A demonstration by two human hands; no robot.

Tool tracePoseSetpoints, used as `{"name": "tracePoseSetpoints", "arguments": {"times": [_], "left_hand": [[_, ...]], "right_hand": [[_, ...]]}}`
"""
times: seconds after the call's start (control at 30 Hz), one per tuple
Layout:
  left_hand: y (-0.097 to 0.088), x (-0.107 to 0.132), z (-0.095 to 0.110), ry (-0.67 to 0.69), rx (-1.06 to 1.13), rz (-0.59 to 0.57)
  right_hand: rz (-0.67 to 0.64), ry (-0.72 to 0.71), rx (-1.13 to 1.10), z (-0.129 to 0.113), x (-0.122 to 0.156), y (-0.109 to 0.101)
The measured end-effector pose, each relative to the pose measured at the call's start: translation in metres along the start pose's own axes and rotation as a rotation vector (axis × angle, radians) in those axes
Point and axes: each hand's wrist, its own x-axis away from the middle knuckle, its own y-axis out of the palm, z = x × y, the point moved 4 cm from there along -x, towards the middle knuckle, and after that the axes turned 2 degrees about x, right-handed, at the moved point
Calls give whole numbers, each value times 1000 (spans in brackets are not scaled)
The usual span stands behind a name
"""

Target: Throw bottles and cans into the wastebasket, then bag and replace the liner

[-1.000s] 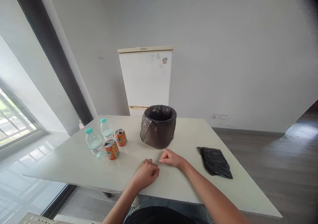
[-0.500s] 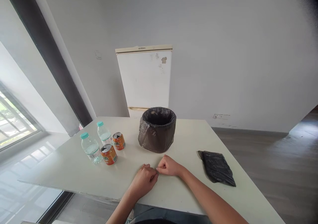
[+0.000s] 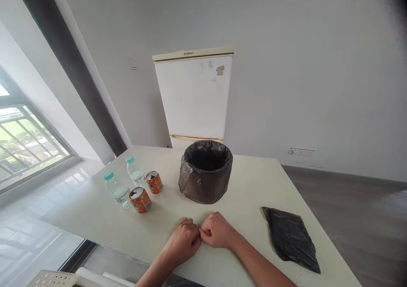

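Note:
My left hand (image 3: 186, 238) rests on the pale table with its fingers curled in. Against it, knuckles touching, lies my right hand (image 3: 217, 231), closed in a fist. No object shows in either one. Just beyond them stands a bin lined with a black plastic bag (image 3: 205, 183), its mouth open upward. Left of the bin are two orange cans, a nearer can (image 3: 140, 202) and a farther can (image 3: 154, 183). Beside the cans two clear bottles with teal caps stand upright, a front bottle (image 3: 117, 191) and a back bottle (image 3: 135, 171). A folded black plastic bag (image 3: 292, 238) lies flat at the right.
The pale table (image 3: 248, 185) has its right edge beyond the folded bag. Behind it stands a white fridge (image 3: 193, 98) against a grey wall. A barred window (image 3: 28, 138) is at the left. A perforated light-coloured item (image 3: 54, 279) shows at the bottom left.
The view has shifted and tilted slightly, so everything sits a little differently in the picture. My hands stay together on the table, and the objects have not moved on it.

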Motion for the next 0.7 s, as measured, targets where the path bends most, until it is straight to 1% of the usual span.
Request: {"name": "tracePoseSetpoints", "arguments": {"times": [0.13, 0.33, 0.53, 0.7], "left_hand": [[3, 1, 1, 6, -3, -13], [6, 2, 3, 48, -27, -9], [-1, 2, 12, 58, -55, 15], [1, 4, 8, 85, -15, 16]], "right_hand": [[26, 24, -1, -2, 5, 4], [72, 123, -63, 1, 6, 6], [16, 110, -206, 16, 6, 6], [-13, 147, -319, 27, 6, 3]]}}
